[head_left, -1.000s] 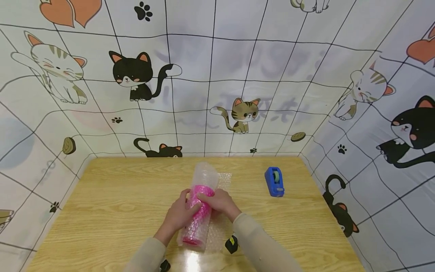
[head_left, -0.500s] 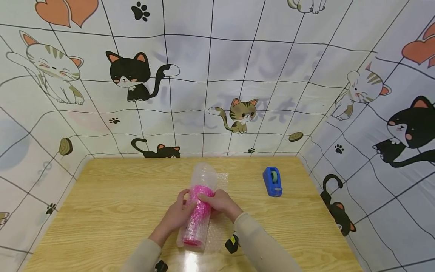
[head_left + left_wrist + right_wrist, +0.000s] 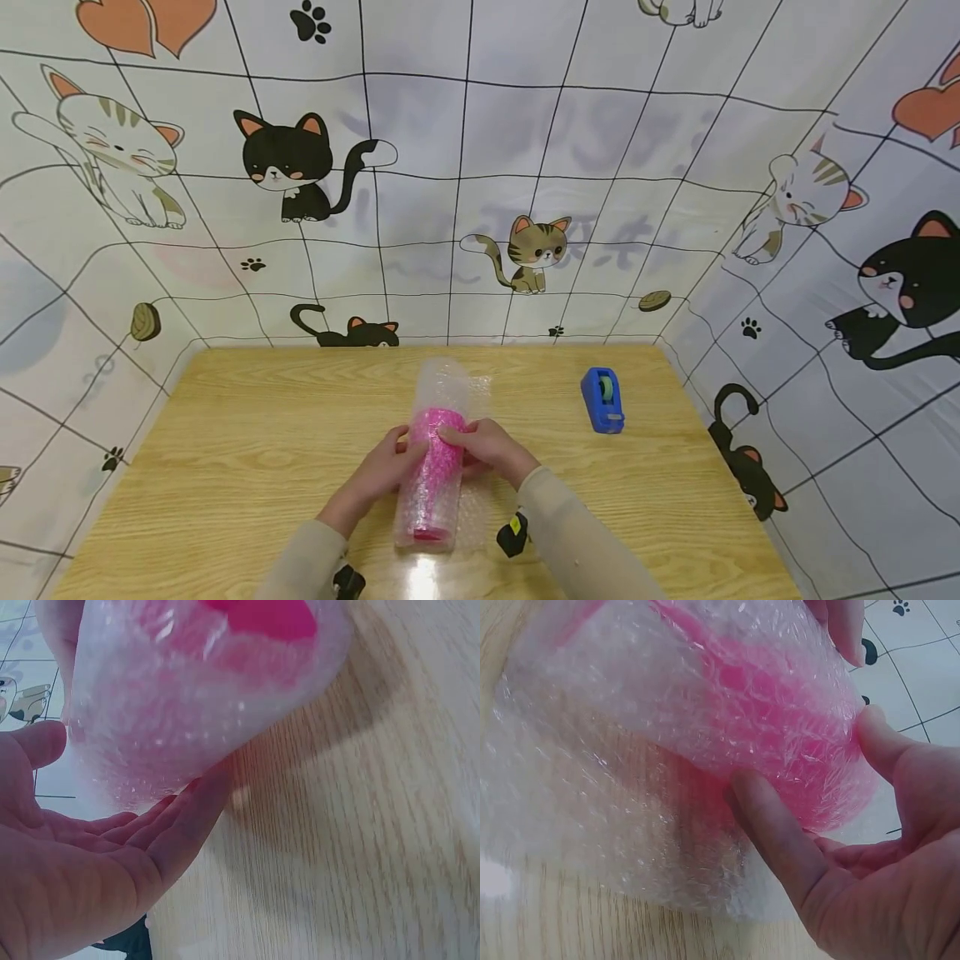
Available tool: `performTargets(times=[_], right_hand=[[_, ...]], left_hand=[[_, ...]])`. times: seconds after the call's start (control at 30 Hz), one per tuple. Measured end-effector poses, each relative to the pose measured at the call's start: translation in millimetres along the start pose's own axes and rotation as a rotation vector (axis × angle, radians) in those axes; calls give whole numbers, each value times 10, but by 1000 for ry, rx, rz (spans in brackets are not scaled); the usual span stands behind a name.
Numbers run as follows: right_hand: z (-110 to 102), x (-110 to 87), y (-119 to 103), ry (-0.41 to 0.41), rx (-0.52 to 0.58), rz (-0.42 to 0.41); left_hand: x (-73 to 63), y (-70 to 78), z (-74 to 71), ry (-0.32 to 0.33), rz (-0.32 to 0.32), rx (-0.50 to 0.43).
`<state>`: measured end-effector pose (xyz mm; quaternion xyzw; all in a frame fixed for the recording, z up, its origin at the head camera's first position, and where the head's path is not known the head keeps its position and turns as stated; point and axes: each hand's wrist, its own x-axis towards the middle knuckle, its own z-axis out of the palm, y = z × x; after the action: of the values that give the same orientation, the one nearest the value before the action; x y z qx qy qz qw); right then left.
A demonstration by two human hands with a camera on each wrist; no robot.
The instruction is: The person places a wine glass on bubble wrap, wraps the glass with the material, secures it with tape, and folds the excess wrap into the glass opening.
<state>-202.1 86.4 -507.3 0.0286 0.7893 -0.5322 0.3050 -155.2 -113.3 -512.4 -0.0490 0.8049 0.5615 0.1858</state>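
A pink cylinder-shaped thing (image 3: 433, 500), rolled up in clear bubble wrap, lies lengthwise near the middle of the table. My left hand (image 3: 378, 467) is at its left side; in the left wrist view the hand's fingers (image 3: 176, 825) lie fairly straight along the underside, the thumb raised apart. My right hand (image 3: 498, 450) holds the roll from the right, its thumb on top and its fingers around the lower side. A loose flap of bubble wrap (image 3: 577, 810) spreads flat on the table under the roll's right side. What the pink thing is cannot be made out.
A blue tape dispenser (image 3: 602, 400) stands at the right rear of the wooden table (image 3: 262, 417). Cat-printed cloth (image 3: 420, 208) hangs behind and along both sides of it. A small black device is on each wrist.
The wrapped roll has turned a little and its upper end has shifted left. My left hand has slid slightly left, with its thumb drawn back from the top. The right hand keeps its hold.
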Motion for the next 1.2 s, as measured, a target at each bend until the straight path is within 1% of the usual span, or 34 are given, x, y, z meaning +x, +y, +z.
performTargets(times=[0.1, 0.27, 0.5, 0.63, 0.73, 0.83, 0.9, 1.03, 1.13, 1.2], right_hand=[[2, 4, 0, -6, 17, -5], [9, 19, 4, -1, 22, -1], [10, 19, 4, 40, -16, 18], [14, 22, 3, 54, -15, 18], [26, 19, 0, 68, -26, 8], [45, 13, -12, 95, -56, 1], [62, 4, -27, 125, -85, 1], [98, -22, -82, 190, -110, -6], [117, -43, -132, 229, -139, -33], [124, -61, -172, 250, -185, -45]], left_hand=[[-3, 4, -29, -20, -19, -27], [1, 8, -41, -34, -39, -47], [38, -30, -14, -40, -36, -104], [37, -29, -3, -31, -37, -105], [34, -24, 6, -16, -46, -95], [40, -23, 20, 17, -49, -80], [49, -26, 33, 45, -51, -68], [73, -43, 62, 87, -54, -60], [80, -49, 78, 98, -52, -60], [80, -50, 81, 100, -52, -54]])
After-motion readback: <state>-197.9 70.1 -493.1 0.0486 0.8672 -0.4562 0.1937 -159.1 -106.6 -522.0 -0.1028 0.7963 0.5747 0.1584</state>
